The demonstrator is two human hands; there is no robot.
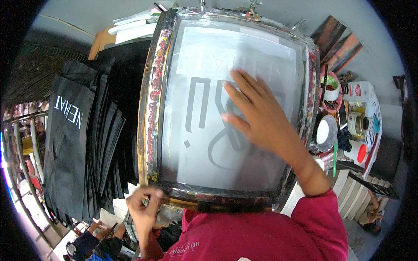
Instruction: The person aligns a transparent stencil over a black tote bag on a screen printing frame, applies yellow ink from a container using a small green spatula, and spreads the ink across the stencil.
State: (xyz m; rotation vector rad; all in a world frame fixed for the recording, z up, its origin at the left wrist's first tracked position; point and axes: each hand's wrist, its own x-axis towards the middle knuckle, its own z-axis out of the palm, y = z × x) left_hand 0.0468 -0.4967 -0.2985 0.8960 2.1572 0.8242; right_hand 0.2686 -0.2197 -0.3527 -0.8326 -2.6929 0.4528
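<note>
Maroon sleeve behind it, the right hand is spread, fingers apart, over the grey mesh of the screen-printing frame, right of centre; whether it touches is unclear. The left hand curls at the frame's near left corner, its grip impossible to tell. Black bags are bunched past the left edge, a glass jar past the right. Pressing fingers could smudge or slacken the mesh; a rightward elbow swing might tip the jar.
</note>
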